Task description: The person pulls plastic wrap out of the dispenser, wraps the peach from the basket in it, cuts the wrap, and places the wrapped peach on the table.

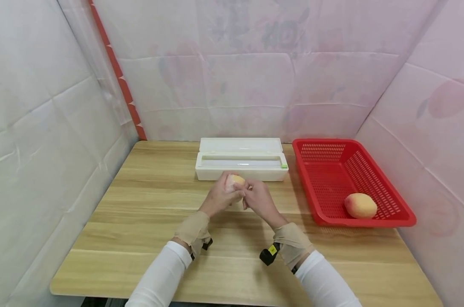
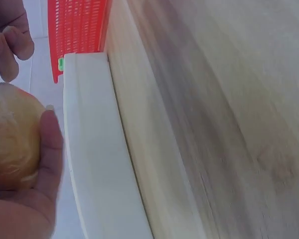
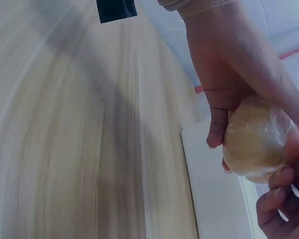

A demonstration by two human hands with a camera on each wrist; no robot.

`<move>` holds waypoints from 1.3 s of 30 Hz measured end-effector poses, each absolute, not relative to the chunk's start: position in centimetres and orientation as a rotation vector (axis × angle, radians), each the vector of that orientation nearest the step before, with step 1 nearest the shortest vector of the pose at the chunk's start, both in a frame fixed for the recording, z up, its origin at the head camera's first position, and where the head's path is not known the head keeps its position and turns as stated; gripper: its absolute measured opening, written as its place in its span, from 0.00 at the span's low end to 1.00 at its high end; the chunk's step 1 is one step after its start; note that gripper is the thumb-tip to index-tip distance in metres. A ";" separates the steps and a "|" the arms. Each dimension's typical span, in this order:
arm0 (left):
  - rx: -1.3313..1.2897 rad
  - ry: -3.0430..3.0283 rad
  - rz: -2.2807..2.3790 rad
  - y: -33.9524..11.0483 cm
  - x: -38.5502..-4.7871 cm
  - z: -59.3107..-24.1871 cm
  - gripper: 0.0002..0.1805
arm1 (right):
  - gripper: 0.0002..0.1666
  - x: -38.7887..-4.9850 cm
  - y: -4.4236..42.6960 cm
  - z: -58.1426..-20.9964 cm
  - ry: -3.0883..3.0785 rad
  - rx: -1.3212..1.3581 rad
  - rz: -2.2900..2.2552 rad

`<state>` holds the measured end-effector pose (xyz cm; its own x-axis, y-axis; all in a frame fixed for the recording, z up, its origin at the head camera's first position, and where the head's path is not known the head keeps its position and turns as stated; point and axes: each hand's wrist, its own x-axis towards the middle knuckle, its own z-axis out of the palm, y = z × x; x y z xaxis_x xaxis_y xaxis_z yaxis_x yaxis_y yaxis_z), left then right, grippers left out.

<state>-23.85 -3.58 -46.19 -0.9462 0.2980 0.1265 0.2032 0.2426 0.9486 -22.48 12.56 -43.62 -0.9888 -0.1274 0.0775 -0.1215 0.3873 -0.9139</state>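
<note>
A yellow-orange fruit (image 1: 237,180) wrapped in clear, wrinkled plastic film (image 3: 276,127) is held above the table, just in front of the white box. The left hand (image 1: 219,197) grips it from the side, its fingers curled round the fruit (image 2: 12,142) in the left wrist view. Close against the fruit's other side, the right hand (image 1: 259,199) has curled fingers and pinches at the film; its fingers (image 3: 281,179) show at the lower right of the right wrist view. The film between those fingertips is hard to make out.
A white box (image 1: 241,174) with its lid raised and a roll inside stands at the table's back. To its right, a red basket (image 1: 312,187) holds another yellow-red fruit (image 1: 361,206). Sheeted walls (image 1: 235,81) enclose the wooden table (image 1: 139,238) at the back and sides.
</note>
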 end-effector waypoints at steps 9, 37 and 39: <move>0.396 2.474 1.828 -3.1 -23.7 -46.0 0.23 | 0.39 -22.6 12.8 -43.1 2.333 -0.239 -1.904; 0.361 2.434 1.953 -4.3 -23.6 -47.3 0.29 | 0.36 -20.4 11.6 -41.5 2.191 -0.346 -2.001; 0.370 2.463 1.935 -4.3 -23.6 -47.3 0.27 | 0.36 -20.4 11.6 -41.7 2.194 -0.341 -1.986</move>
